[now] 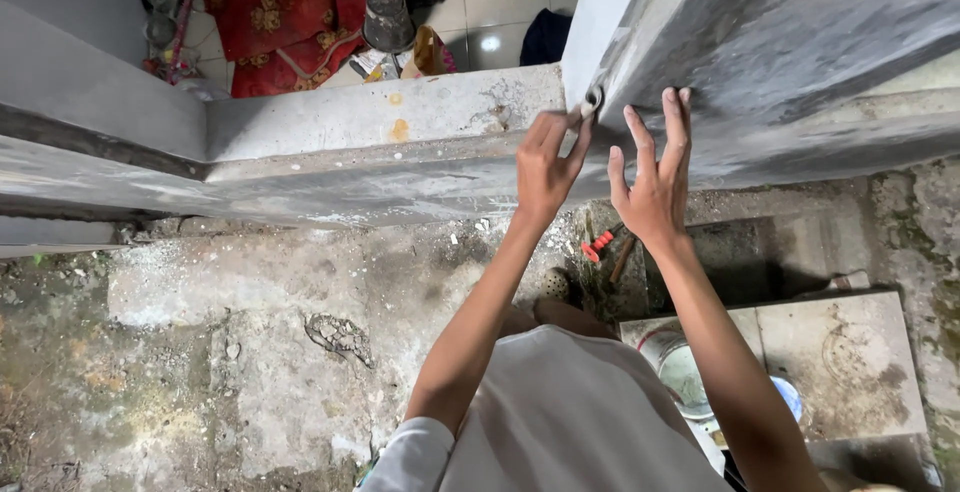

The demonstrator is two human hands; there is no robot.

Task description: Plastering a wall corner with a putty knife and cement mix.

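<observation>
My left hand (545, 167) is raised to the corner of a grey concrete wall (800, 42) and pinches a small pale, wet-looking piece (591, 102) against the wall's edge. Just to its right, my right hand (655, 177) lies flat with fingers spread on the grey wall face. Both arms reach up from my white-sleeved body at the bottom of the head view. What exactly the small piece is cannot be made out.
A low concrete ledge (380, 122) runs left from the corner. Below lie rough stained ground (250, 352), a red-handled tool (598, 245), a bucket (678, 367) on a slab (850, 352). Beyond the ledge are red cloth (280, 12) and a dark bucket (388, 20).
</observation>
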